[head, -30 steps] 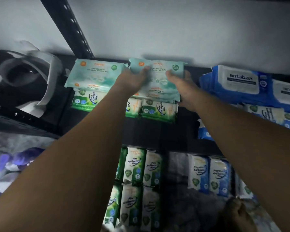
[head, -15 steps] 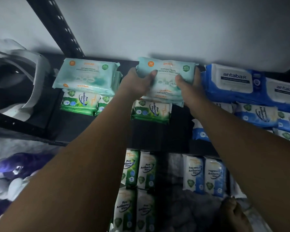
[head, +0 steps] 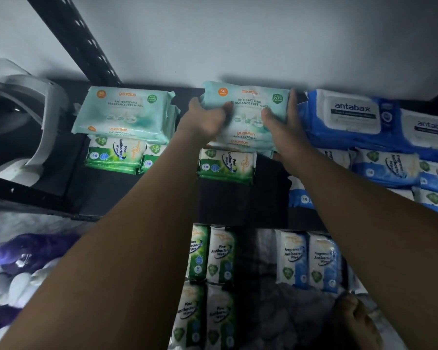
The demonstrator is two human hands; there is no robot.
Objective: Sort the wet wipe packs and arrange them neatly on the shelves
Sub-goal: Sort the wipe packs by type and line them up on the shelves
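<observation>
Pale teal, the guardian pack [head: 248,107] lies flat atop its stack, long axis running left to right, label facing you. Your left hand [head: 208,117] grips its left end and your right hand [head: 286,122] clasps its right end, on the shelf [head: 127,193].

Free room on shelf [head: 137,195]: bare dark strip along the near edge, plus a gap btwn the left teal stack [head: 123,114] and the held teal stack [head: 248,107], partly filled by the left hand [head: 205,120]. Right side blocked: blue Antabax packs [head: 352,114] sit just beside the right hand [head: 286,127]. Far left blocked by a white plastic object [head: 43,127]; black upright post [head: 86,44] crosses behind. Green pine packs [head: 225,164] fill the space under both stacks.
</observation>
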